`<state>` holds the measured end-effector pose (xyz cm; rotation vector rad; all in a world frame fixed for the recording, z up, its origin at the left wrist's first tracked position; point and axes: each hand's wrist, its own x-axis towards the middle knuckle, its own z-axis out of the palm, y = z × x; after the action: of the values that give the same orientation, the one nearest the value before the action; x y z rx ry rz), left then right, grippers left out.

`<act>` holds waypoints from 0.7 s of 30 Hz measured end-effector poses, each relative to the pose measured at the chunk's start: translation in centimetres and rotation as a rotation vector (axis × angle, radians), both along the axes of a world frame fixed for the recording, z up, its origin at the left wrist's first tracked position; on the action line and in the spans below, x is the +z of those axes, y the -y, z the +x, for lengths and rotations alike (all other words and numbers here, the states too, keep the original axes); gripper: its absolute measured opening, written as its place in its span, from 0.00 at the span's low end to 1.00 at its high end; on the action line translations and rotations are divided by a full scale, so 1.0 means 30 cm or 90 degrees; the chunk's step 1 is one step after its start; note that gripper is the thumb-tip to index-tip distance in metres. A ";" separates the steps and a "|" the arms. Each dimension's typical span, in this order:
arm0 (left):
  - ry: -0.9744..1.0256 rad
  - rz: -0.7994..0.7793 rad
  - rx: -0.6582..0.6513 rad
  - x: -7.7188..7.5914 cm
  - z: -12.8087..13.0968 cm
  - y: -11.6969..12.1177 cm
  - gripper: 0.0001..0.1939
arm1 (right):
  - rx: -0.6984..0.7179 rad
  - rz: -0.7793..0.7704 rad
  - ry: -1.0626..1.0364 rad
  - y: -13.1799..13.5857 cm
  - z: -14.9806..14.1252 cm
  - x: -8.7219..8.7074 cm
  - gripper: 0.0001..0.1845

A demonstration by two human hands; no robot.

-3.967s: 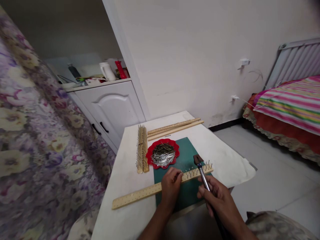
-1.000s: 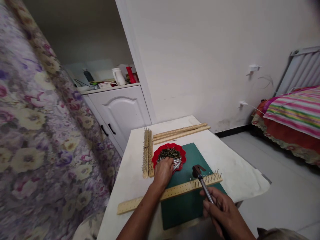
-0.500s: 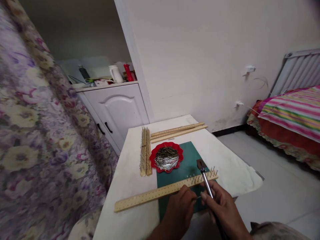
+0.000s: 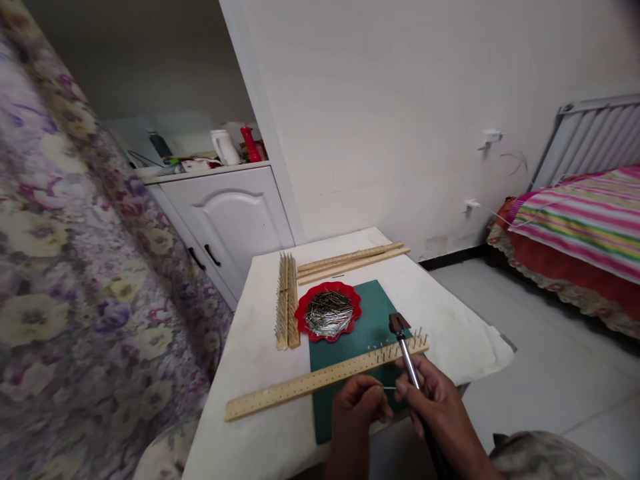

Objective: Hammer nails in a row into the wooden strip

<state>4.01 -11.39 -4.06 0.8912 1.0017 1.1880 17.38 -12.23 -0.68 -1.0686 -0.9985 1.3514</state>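
My left hand (image 4: 361,405) is closed in a pinch on a thin nail (image 4: 389,388), just below the long wooden strip (image 4: 320,380). My right hand (image 4: 434,405) grips the metal handle of a small hammer (image 4: 404,347), whose head hangs over the strip's right end. That end carries several upright nails (image 4: 400,344); the rest of the strip shows empty holes. The strip lies across a green cutting mat (image 4: 361,333). A red scalloped dish (image 4: 328,312) full of loose nails sits at the mat's far left corner.
Finished nailed strips (image 4: 287,308) stand left of the dish, and plain wooden strips (image 4: 350,259) lie at the table's far edge. A floral curtain (image 4: 75,267) hangs at left, a white cabinet (image 4: 225,220) behind, a bed with a striped cover (image 4: 575,220) at right.
My left hand left the red dish, came back to the near side of the strip and now pinches a nail beside my right hand. The hammer stays over the strip's right end.
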 end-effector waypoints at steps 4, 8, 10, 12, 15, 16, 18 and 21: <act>0.149 -0.069 0.024 0.004 0.031 0.017 0.11 | -0.017 0.009 -0.017 0.006 -0.012 0.006 0.16; 0.165 -0.061 0.020 0.026 0.025 0.009 0.11 | -0.021 0.007 -0.013 0.010 -0.014 0.006 0.18; 0.101 -0.020 0.026 0.040 -0.002 -0.016 0.10 | -0.017 0.005 -0.002 0.012 -0.008 0.005 0.17; -0.031 0.053 0.042 0.053 -0.040 -0.053 0.09 | -0.019 0.001 0.001 0.013 0.000 0.008 0.16; -0.275 0.192 0.052 0.056 -0.087 -0.111 0.06 | -0.024 -0.007 0.005 0.014 0.012 0.017 0.14; -0.335 0.227 0.049 0.052 -0.095 -0.126 0.05 | -0.022 -0.009 0.007 0.013 0.014 0.019 0.14; -0.415 0.269 0.038 0.039 -0.098 -0.147 0.05 | -0.018 -0.010 0.012 0.012 0.015 0.020 0.14; -0.471 0.289 0.031 0.023 -0.085 -0.162 0.06 | -0.014 -0.006 0.019 0.010 0.013 0.017 0.14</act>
<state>1.46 -6.54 -3.36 1.7535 1.3598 1.1638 17.76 -12.53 -0.18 -1.1070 -1.0008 1.3272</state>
